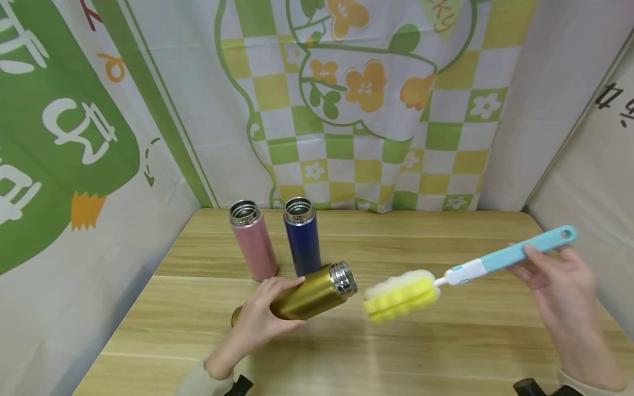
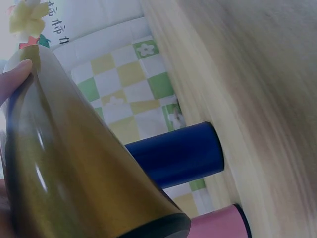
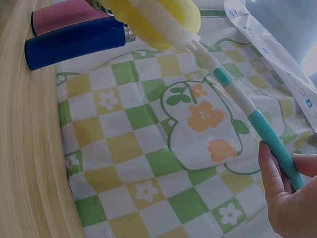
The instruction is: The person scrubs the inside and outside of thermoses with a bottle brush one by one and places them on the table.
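In the head view my left hand (image 1: 262, 316) grips a gold vacuum flask (image 1: 312, 294) round its body. The flask is tilted, its open steel mouth pointing right and up. My right hand (image 1: 557, 280) holds a bottle brush (image 1: 515, 256) by its turquoise handle, fingers and thumb pinching it. The yellow and white sponge head (image 1: 403, 294) points at the flask's mouth, a short gap apart from it. In the left wrist view the gold flask (image 2: 84, 163) fills the near left. The right wrist view shows the turquoise handle (image 3: 277, 148) between thumb and fingers.
Behind the gold flask a pink flask (image 1: 255, 242) and a dark blue flask (image 1: 302, 239) stand upright without lids on the wooden table (image 1: 396, 357). A green and yellow checked cloth (image 1: 376, 165) hangs at the table's back edge, with printed cloths at both sides.
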Demonstrator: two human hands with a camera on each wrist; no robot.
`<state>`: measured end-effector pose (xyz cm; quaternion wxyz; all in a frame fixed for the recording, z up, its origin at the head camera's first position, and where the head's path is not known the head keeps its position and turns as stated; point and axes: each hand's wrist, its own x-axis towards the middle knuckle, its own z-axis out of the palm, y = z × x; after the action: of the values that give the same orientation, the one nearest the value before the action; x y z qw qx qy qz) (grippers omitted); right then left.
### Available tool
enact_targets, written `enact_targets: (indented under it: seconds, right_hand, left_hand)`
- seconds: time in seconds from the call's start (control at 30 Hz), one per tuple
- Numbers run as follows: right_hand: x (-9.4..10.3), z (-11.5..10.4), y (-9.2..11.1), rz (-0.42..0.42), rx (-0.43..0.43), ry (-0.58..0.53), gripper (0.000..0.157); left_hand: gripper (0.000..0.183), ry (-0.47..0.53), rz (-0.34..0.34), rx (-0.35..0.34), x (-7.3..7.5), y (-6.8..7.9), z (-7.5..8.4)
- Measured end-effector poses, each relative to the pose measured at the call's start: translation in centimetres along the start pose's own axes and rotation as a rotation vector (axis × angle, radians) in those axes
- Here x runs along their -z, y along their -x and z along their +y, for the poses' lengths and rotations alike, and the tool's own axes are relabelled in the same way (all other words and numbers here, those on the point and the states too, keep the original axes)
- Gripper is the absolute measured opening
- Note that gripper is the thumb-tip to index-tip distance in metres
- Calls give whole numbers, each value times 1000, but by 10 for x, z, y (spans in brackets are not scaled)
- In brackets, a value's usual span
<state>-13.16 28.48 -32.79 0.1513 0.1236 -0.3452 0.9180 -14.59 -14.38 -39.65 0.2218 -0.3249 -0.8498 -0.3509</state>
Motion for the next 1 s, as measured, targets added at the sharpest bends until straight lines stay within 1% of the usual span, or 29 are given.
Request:
enact_targets:
  seconds: [0.17,0.27,0.33,0.53,0.73,0.83,0.9,1.0]
  right_hand:
    - [-3,8,0,-21,-27,42,21]
    - [-5,11,-1,-11,-29,54,21]
    - [-6,13,-2,-3,-26,70,20]
    - [-9,17,-6,18,-1,86,17]
    - [-13,19,-12,41,14,102,16]
    - [-16,19,-16,69,27,114,15]
    - [-18,18,-18,83,40,122,15]
    - [-22,19,-22,96,49,119,15]
  left_hand:
    - [74,12,31,-55,1,-5,3]
    - [75,17,51,-88,1,-7,4]
    - [75,26,57,-95,1,-7,5]
    - [73,49,13,-70,3,-8,7]
    - [73,45,-3,-80,3,-8,9]
    - [72,40,-12,-109,3,-7,9]
    - [72,17,-21,-134,2,-7,10]
    - [72,-21,-39,-148,-1,-7,13]
